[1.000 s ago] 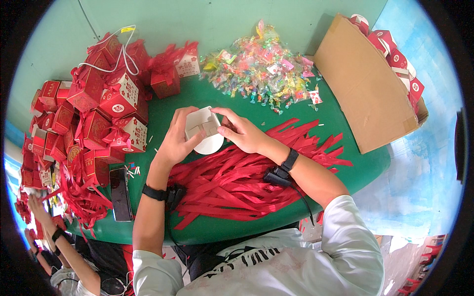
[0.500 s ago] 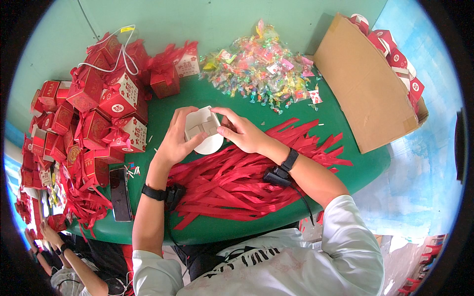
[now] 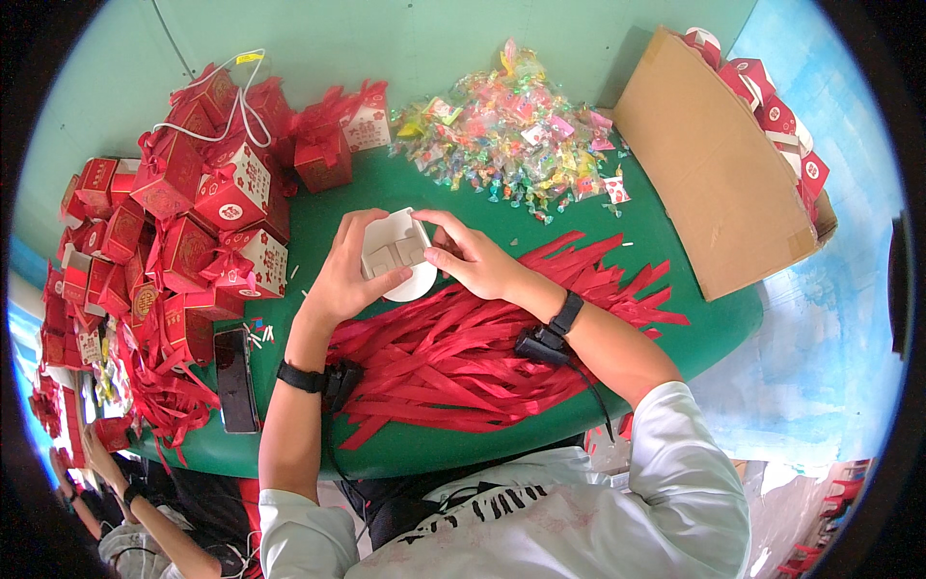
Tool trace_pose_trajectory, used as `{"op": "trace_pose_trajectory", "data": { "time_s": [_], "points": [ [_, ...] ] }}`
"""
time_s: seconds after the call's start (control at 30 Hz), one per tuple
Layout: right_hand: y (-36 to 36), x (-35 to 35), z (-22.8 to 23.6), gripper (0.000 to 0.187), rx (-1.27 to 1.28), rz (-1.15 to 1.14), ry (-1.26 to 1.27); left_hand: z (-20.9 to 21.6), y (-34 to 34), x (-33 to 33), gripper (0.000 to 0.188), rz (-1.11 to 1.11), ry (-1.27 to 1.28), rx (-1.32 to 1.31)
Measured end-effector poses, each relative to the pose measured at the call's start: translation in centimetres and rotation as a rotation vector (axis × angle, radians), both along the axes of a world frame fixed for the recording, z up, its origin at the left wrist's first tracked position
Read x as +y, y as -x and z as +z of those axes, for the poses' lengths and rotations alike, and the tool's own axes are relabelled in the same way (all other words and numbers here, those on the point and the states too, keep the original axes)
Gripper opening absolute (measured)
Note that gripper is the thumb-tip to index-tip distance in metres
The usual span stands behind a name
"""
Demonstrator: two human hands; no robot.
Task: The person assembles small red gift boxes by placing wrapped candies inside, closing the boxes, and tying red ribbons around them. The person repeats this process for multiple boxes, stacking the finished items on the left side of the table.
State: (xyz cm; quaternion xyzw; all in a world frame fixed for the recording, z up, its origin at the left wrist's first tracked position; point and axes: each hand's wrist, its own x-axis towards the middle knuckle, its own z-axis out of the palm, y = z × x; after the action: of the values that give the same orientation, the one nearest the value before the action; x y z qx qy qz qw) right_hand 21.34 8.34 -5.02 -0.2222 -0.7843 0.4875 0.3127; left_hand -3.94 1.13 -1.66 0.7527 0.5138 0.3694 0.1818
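Between my two hands is a small open paper gift box, its pale inside and a rounded white flap facing up. My left hand grips its left side, the thumb over the near edge. On the other side my right hand has thumb and fingers closed on the box's right wall. The outer faces of the box are mostly hidden by my fingers. Just below my hands, a wide heap of cut red ribbons lies on the green table.
Finished red gift boxes with bows are stacked at left. A pile of wrapped candies lies at the back, beside a cardboard carton with more red boxes behind it. A phone rests left of my forearm. Another person's hand shows at lower left.
My hands and the box have barely moved; the left thumb has shifted slightly along its near edge. At lower left the other person's hand has moved a little.
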Motion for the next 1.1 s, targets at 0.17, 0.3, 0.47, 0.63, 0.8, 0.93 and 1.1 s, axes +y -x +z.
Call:
{"op": "trace_pose_trajectory", "data": {
  "time_s": [0.17, 0.3, 0.47, 0.63, 0.8, 0.93, 1.1],
  "points": [
    [0.0, 0.0, -0.2, 0.060, 0.029, 0.000, 0.028, 0.1, -0.1, 0.1, 0.081, 0.003, 0.031, -0.022],
    [-0.1, -0.2, 0.7, 0.059, -0.032, -0.021, -0.011, 0.0, 0.1, 0.2, 0.082, -0.001, 0.023, -0.011],
    [-1.3, 1.4, 2.3, 0.053, -0.114, -0.179, -0.059, 0.1, 0.1, 0.0, 0.082, 0.003, 0.030, -0.002],
    [-3.7, 4.7, 3.0, 0.038, -0.359, -0.513, -0.360, 0.3, -0.1, 0.0, 0.083, 0.005, 0.020, 0.003],
    [-5.6, 5.5, 3.3, 0.054, -0.695, -0.766, -0.504, 0.3, 0.0, -0.1, 0.083, 0.006, 0.041, 0.003],
    [-6.2, 5.9, 3.2, 0.061, -0.743, -0.847, -0.659, 0.4, 0.0, 0.0, 0.083, 0.003, 0.071, 0.020],
    [-6.7, 6.2, 3.8, 0.068, -0.746, -0.869, -0.680, 0.4, 0.0, -0.1, 0.083, 0.004, 0.070, 0.021]
  ]
}}
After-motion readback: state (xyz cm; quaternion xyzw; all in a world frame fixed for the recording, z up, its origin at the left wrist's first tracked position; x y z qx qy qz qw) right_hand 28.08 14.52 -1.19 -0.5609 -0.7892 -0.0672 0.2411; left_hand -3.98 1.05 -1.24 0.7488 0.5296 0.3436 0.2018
